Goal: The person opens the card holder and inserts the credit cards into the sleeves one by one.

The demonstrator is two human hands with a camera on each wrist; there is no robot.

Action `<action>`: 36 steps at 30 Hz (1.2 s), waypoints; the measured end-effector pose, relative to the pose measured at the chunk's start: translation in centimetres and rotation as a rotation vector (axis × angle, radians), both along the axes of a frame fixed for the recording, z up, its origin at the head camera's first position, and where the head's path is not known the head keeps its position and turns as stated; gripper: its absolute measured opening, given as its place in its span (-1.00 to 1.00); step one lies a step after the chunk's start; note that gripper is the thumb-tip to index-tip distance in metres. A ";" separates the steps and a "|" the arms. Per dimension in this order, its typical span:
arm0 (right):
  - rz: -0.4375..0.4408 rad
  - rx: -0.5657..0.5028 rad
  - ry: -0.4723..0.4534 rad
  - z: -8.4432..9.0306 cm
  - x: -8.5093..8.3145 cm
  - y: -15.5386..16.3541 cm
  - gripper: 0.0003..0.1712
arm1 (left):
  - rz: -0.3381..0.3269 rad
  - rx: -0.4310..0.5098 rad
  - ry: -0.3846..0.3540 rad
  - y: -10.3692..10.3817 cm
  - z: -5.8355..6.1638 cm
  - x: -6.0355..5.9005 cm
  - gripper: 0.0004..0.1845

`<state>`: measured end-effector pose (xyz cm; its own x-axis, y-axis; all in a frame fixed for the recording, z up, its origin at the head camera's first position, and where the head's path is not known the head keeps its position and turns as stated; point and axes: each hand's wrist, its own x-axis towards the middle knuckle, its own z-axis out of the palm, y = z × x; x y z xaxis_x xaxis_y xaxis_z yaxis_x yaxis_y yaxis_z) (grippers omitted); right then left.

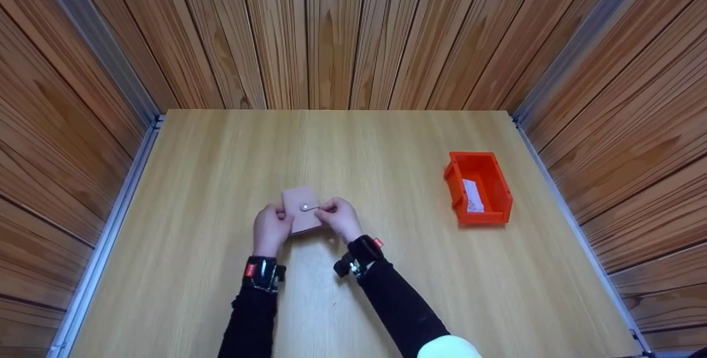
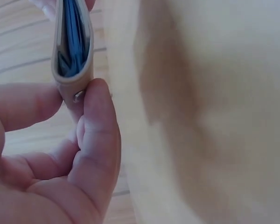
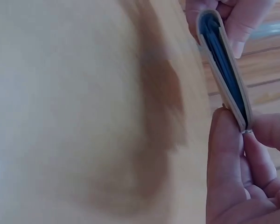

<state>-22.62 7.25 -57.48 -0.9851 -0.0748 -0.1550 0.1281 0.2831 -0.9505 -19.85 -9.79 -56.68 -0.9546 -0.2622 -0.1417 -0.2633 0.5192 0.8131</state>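
Note:
A small pale pink wallet with a round metal snap on a short strap is held up over the table. My left hand pinches its left side, the thumb on the front face. From the right, my right hand pinches the wallet's edge near the end of the strap, thumb against forefinger. In the left wrist view the wallet shows its end, with blue inner sleeves between the covers. The right wrist view also shows the wallet end-on, its covers close together at my right fingertips.
An orange-red open bin stands at the right of the wooden table, with a white printed paper inside. Wood-panelled walls and metal rails border the table.

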 end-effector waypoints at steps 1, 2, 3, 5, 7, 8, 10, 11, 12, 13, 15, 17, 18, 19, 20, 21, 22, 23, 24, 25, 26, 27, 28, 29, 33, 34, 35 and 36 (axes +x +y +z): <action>-0.005 0.004 0.016 0.0 0.0 0.4 -0.86 | 0.000 -0.004 0.012 0.5 0.0 -0.1 -0.73; -0.011 0.012 0.030 0.0 0.0 0.9 -0.86 | 0.000 -0.003 0.023 1.0 0.0 -0.1 -0.74; -0.017 0.020 0.042 0.0 0.0 1.3 -0.86 | -0.002 -0.001 0.033 1.4 0.0 -0.1 -0.74; -0.031 0.033 0.057 -0.1 0.2 2.1 -0.86 | -0.011 -0.012 0.065 2.4 0.0 -0.1 -0.76; -0.044 0.047 0.068 -0.2 0.3 2.9 -0.86 | -0.025 -0.027 0.103 3.2 -0.2 -0.1 -0.78; -0.049 0.054 0.071 -0.3 0.4 3.2 -0.86 | -0.032 -0.036 0.124 3.6 -0.3 -0.1 -0.79; -0.060 0.057 0.071 -0.3 0.7 4.0 -0.86 | -0.051 -0.052 0.158 4.3 -0.5 0.0 -0.80; -0.065 0.061 0.074 -0.3 0.8 4.3 -0.86 | -0.064 -0.066 0.175 4.6 -0.6 0.0 -0.81; -0.069 0.067 0.079 -0.3 0.8 4.6 -0.86 | -0.077 -0.077 0.185 5.0 -0.7 0.0 -0.81; -0.072 0.076 0.084 -0.3 0.9 4.9 -0.86 | -0.088 -0.089 0.198 5.3 -0.8 0.0 -0.83; -0.080 0.096 0.092 -0.3 1.0 5.4 -0.86 | -0.107 -0.112 0.219 5.8 -1.0 0.0 -0.85; -0.081 0.119 0.101 -0.3 1.0 5.9 -0.86 | -0.121 -0.139 0.233 6.3 -1.1 0.0 -0.86; -0.082 0.127 0.100 -0.3 1.0 6.1 -0.86 | -0.124 -0.148 0.236 6.5 -1.1 0.0 -0.87; -0.083 0.137 0.099 -0.4 1.1 6.3 -0.86 | -0.125 -0.153 0.235 6.7 -1.2 0.0 -0.87; -0.085 0.144 0.096 -0.4 1.1 6.4 -0.86 | -0.127 -0.155 0.229 6.9 -1.2 -0.1 -0.87; -0.087 0.155 0.094 -0.5 1.1 6.6 -0.86 | -0.131 -0.158 0.224 7.1 -1.2 -0.1 -0.87; -0.086 0.164 0.089 -0.5 1.2 6.8 -0.86 | -0.135 -0.158 0.218 7.3 -1.3 -0.1 -0.88; -0.090 0.172 0.081 -0.6 1.2 7.0 -0.86 | -0.140 -0.161 0.210 7.5 -1.3 -0.2 -0.89; -0.095 0.181 0.076 -0.6 1.3 7.1 -0.85 | -0.146 -0.160 0.201 7.6 -1.3 -0.2 -0.90; -0.096 0.189 0.072 -0.7 1.3 7.3 -0.85 | -0.151 -0.160 0.195 7.8 -1.4 -0.3 -0.89; -0.099 0.195 0.068 -0.7 1.4 7.4 -0.85 | -0.160 -0.163 0.194 8.0 -1.5 -0.4 -0.88; -0.103 0.201 0.063 -0.7 1.4 7.6 -0.85 | -0.168 -0.167 0.186 8.1 -1.5 -0.5 -0.86; -0.106 0.202 0.054 -0.7 1.4 7.7 -0.85 | -0.177 -0.173 0.181 8.2 -1.6 -0.5 -0.84; -0.111 0.205 0.047 -0.7 1.4 7.8 -0.85 | -0.185 -0.179 0.176 8.3 -1.6 -0.6 -0.82; -0.122 0.223 0.021 -1.0 1.2 8.2 -0.86 | -0.209 -0.185 0.152 8.7 -1.7 -0.8 -0.83; -0.122 0.228 0.016 -1.1 1.2 8.3 -0.86 | -0.213 -0.186 0.152 8.8 -1.7 -0.8 -0.83; -0.123 0.228 0.008 -1.2 1.2 8.4 -0.86 | -0.218 -0.188 0.152 8.8 -1.7 -0.8 -0.83; -0.121 0.228 0.004 -1.3 1.2 8.4 -0.86 | -0.220 -0.191 0.154 8.9 -1.8 -0.8 -0.83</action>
<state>-21.45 15.68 -58.77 -0.9853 0.0805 -0.1507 0.1709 0.4729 -0.8644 -20.61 -0.92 -58.47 -0.9976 -0.0555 0.0408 -0.0094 0.6967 0.7173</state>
